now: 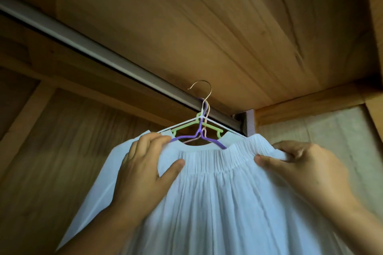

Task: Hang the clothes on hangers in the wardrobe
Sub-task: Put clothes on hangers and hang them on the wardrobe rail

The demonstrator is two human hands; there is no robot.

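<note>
A white pleated garment (217, 196) with an elastic band hangs below the metal wardrobe rail (87, 47). My left hand (145, 167) grips the left end of the band, thumb in front and fingers over the top edge. My right hand (304, 167) pinches the right end of the band. Above the band is a cluster of hangers: a white wire hanger (182, 124) with a metal hook (204, 87) rising beside the rail, a green hanger (209, 126), a purple hanger (194, 135) and a pale pink one behind. Whether the metal hook sits on the rail is unclear.
I look up into a wooden wardrobe: the wooden top panel (228, 27) is overhead and wooden walls (51, 141) stand at the left. The rail ends in a bracket (247, 122) at the right. A pale panel (331, 130) lies beyond it.
</note>
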